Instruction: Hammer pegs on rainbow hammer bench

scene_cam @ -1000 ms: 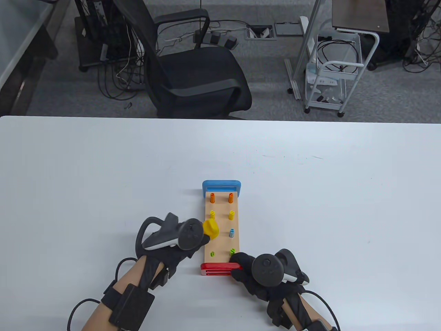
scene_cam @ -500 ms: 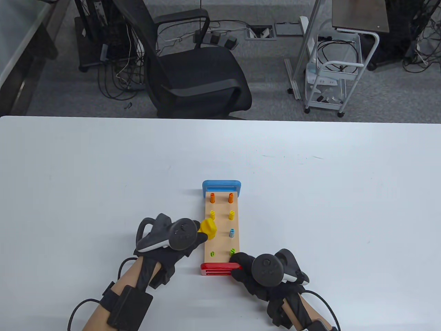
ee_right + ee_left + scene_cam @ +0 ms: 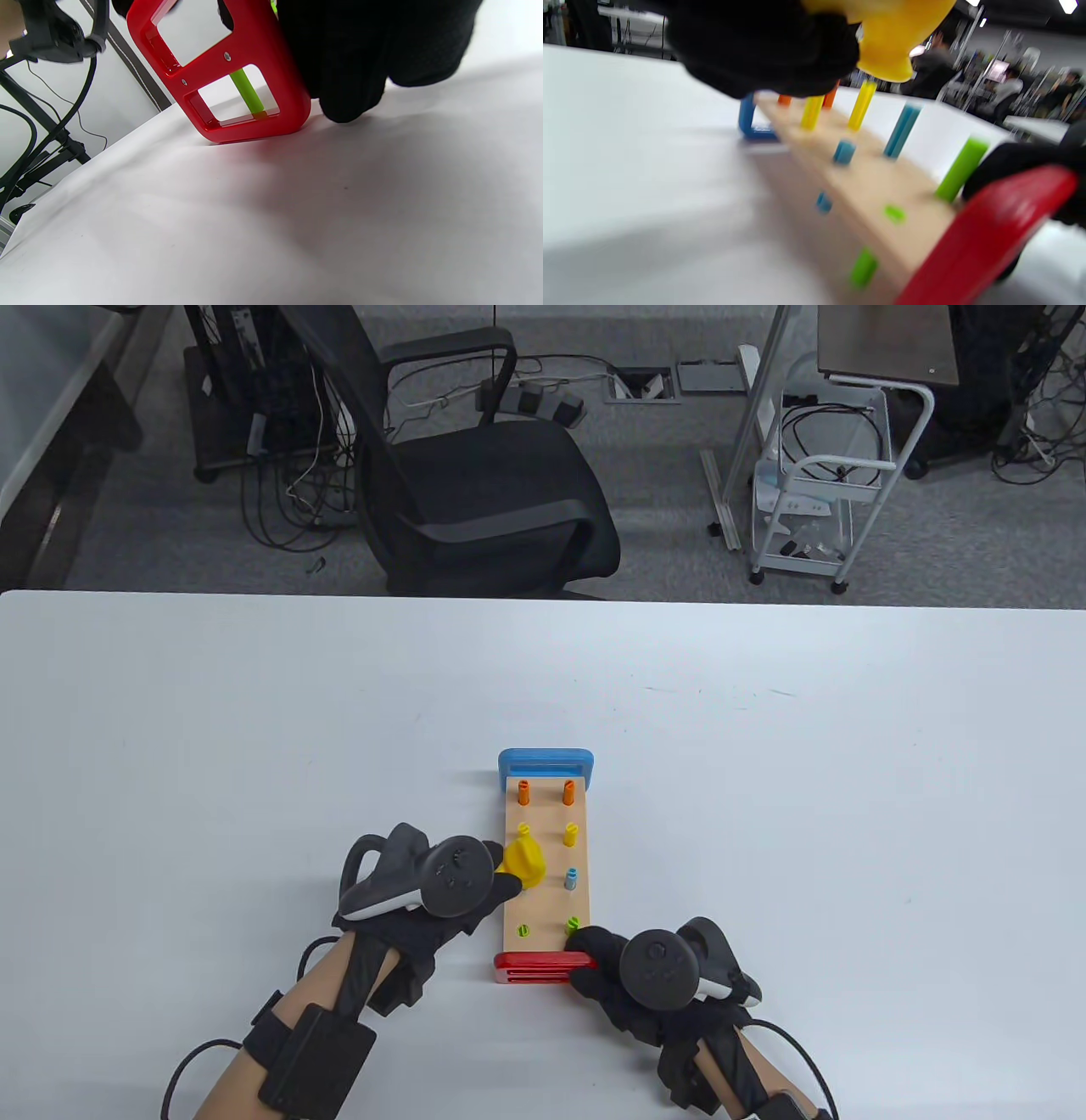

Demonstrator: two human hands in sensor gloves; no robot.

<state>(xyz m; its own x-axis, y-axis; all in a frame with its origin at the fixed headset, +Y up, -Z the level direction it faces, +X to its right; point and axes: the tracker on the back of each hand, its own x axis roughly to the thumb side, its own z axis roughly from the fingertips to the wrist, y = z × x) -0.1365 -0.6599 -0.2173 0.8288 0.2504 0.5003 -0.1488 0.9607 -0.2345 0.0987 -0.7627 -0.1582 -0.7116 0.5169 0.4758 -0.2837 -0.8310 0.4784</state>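
Table view: my left hand (image 3: 424, 891) is gripping the yellow hammer (image 3: 523, 863), whose head is hanging over the left row of the hammer bench (image 3: 547, 874). The toy is lying lengthwise on the white bench (image 3: 254, 712), blue end (image 3: 545, 764) far, red end (image 3: 543, 967) near. My right hand (image 3: 653, 976) is pressing on the red end's right corner, next to a green peg (image 3: 574, 924). Orange pegs (image 3: 545, 792) are standing tallest here; the near-left green peg (image 3: 523, 931) is sitting almost flush.

Left wrist view: my fingers (image 3: 763, 46) are curling tightly around the hammer (image 3: 886, 38), its face poised just above the yellow pegs (image 3: 835, 108). Only this view is showing peg stubs protruding beneath the board, one blue (image 3: 823, 202) and one green (image 3: 863, 267), and a low blue peg (image 3: 843, 151) hidden under the hammer from above. The image is blurring.

Right wrist view: my fingers (image 3: 352, 55) are pressing together against the red end (image 3: 250, 80), touching the bench (image 3: 297, 220). Through its lower window a green peg shaft (image 3: 247, 90) is showing beneath the board, unseen from above.
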